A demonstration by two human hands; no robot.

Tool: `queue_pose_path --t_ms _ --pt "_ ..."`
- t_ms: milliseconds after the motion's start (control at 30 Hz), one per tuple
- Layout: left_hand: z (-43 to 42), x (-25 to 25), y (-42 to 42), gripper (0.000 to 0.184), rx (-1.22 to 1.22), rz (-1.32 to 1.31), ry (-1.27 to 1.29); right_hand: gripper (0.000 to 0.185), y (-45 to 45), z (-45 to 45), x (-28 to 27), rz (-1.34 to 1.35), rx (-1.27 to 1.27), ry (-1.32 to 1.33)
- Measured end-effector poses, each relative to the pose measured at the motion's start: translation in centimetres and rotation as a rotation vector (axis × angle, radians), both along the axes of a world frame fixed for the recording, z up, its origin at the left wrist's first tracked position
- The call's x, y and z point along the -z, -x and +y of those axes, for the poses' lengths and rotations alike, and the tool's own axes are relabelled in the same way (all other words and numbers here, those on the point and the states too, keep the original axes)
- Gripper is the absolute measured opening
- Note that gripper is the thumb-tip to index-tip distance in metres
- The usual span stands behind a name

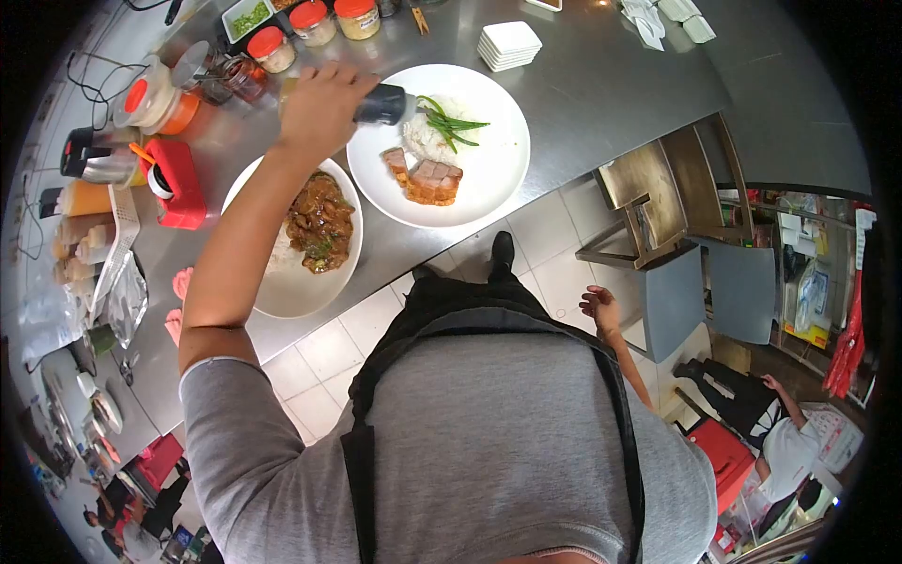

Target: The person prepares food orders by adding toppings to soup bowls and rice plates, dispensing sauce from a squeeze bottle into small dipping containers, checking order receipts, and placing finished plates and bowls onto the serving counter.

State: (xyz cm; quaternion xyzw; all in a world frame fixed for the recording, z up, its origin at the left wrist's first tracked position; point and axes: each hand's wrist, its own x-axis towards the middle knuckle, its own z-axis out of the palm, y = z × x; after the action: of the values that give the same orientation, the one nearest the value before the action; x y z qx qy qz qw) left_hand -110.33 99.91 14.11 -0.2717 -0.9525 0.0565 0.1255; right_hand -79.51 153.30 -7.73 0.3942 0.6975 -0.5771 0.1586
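Note:
My left hand (324,108) is closed around a bottle with a dark cap (382,105), tipped sideways with its pale end toward the large white plate (507,155). Most of the bottle's body is hidden by my fingers. On that plate are white rice (420,146), green beans (453,124) laid over the rice, and sliced roast meat (435,181). Beneath my left forearm stands a white bowl (305,303) holding rice and brown saucy stew (319,226). My right hand (599,308) hangs at my side with loosely bent fingers apart, holding nothing.
Red-lidded jars (313,23) line the far side of the steel counter (601,89). A red container (177,188) and several sauce bottles stand left. Small square dishes (508,45) are stacked beyond the plate. Chairs (672,291) stand right; a person (785,451) is behind on that side.

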Motion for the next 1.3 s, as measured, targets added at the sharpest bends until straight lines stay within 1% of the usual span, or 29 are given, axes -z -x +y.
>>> queue_pose_path --t_ms 33,133,233,300,333,367,400,433,467,533,567,600,633,667,733,767,800,867,900,967,1000,1033,1067,1100,1133,1167,1200,1233,1300 --pt "-0.4 0.0 0.0 0.06 -0.024 0.023 0.003 0.021 0.3 -0.2 -0.2 0.009 0.0 0.005" --pt "-1.3 -0.2 -1.1 0.062 -0.101 -0.225 -0.061 0.021 1.4 -0.2 -0.1 0.019 -0.023 -0.003" --pt "-2.4 -1.2 -2.9 0.063 -0.128 -0.395 -0.418 0.021 3.2 -1.2 -0.1 0.077 -0.106 -0.011" --pt "-3.9 -2.1 -3.0 0.062 -0.196 -0.695 -0.767 0.018 5.3 -4.0 -1.3 0.174 -0.212 -0.015" --pt "-5.3 -2.9 -3.3 0.062 -0.238 -0.822 -0.949 0.017 6.7 -6.0 -2.3 0.252 -0.334 -0.034" --pt "-6.1 -4.1 -4.2 0.06 -0.272 -0.828 -1.112 0.024 8.4 -9.3 -5.1 0.342 -0.419 0.013" --pt "-7.3 -4.7 -5.0 0.061 -0.299 -0.828 -1.284 0.03 9.8 -12.2 -6.8 0.378 -0.422 0.099" --pt "-9.0 -5.0 -5.7 0.063 -0.313 -0.781 -1.439 0.034 10.8 -14.8 -8.1 0.449 -0.427 0.248" --pt "-11.0 -5.4 -6.5 0.065 -0.313 -0.73 -1.595 0.037 11.8 -18.0 -10.3 0.435 -0.403 0.418" --pt "-14.1 -7.3 -8.3 0.067 -0.409 -0.47 -1.734 0.047 13.5 -22.2 -12.2 0.433 -0.358 0.704" --pt "-16.1 -7.5 -8.4 0.067 -0.428 -0.308 -1.727 0.048 14.3 -23.9 -12.7 0.399 -0.334 0.814" --pt "-18.3 -7.9 -9.3 0.065 -0.477 -0.221 -1.701 0.049 15.0 -25.4 -13.2 0.362 -0.3 0.914" --pt "-20.2 -8.7 -9.7 0.064 -0.545 -0.082 -1.615 0.048 15.7 -26.6 -13.8 0.357 -0.343 0.978" --pt "-22.5 -9.2 -9.8 0.064 -0.61 0.044 -1.525 0.049 16.3 -27.3 -13.2 0.379 -0.309 0.956" --pt "-27.9 -9.2 -9.9 0.055 -0.818 0.393 -1.198 0.052 16.2 -27.8 -11.4 0.417 -0.208 0.893" --pt "-30.6 -8.6 -9.7 0.055 -0.825 0.507 -1.161 0.059 16.1 -28.3 -12.3 0.408 -0.152 0.853" --pt "-34.2 -7.0 -9.2 0.056 -0.822 0.583 -1.139 0.059 16.2 -28.0 -11.7 0.41 -0.133 0.865" --pt "-42.0 -2.9 -8.2 0.061 -0.817 0.712 -1.095 0.059 16.1 -25.9 -10.1 0.337 -0.117 0.734" --pt "-44.7 -0.8 -7.7 0.061 -0.854 0.77 -1.031 0.055 15.9 -26.6 -12.1 0.354 -0.117 0.673" --pt "-48.8 2.7 -6.8 0.063 -0.932 0.9 -0.892 0.053 15.2 -26.2 -13.9 0.359 -0.066 0.71" --pt "-50.1 3.8 -6.3 0.064 -1.008 0.886 -0.827 0.052 14.8 -25.6 -14.4 0.364 -0.046 0.73" --pt "-51.4 4.8 -5.8 0.065 -1.083 0.873 -0.758 0.05 14.3 -24.4 -13.6 0.364 -0.028 0.695" --pt "-50.9 4.4 -5.9 0.066 -1.158 0.858 -0.688 0.052 14.2 -24.0 -14.0 0.368 0.0 0.691" --pt "-50.5 3.8 -6.3 0.069 -1.263 0.639 -0.749 0.053 14.3 -23.7 -14.1 0.373 0.024 0.69" --pt "-51.1 4.6 -6.5 0.069 -1.303 0.581 -0.688 0.055 14.5 -23.7 -14.3 0.378 0.045 0.692" --pt "-52.1 5.5 -6.2 0.07 -1.343 0.525 -0.623 0.064 14.4 -23.8 -14.4 0.402 0.033 0.585" --pt "-53.3 6.2 -6.1 0.07 -1.382 0.47 -0.553 0.065 14.3 -23.3 -14.2 0.405 0.046 0.568" --pt "-54.3 7.4 -5.9 0.069 -1.418 0.44 -0.585 0.066 14.3 -22.3 -14.0 0.406 0.058 0.556" --pt "-56.4 9.1 -5.9 0.069 -1.394 0.514 -0.592 0.068 14.8 -21.7 -14.2 0.426 0.039 0.555"
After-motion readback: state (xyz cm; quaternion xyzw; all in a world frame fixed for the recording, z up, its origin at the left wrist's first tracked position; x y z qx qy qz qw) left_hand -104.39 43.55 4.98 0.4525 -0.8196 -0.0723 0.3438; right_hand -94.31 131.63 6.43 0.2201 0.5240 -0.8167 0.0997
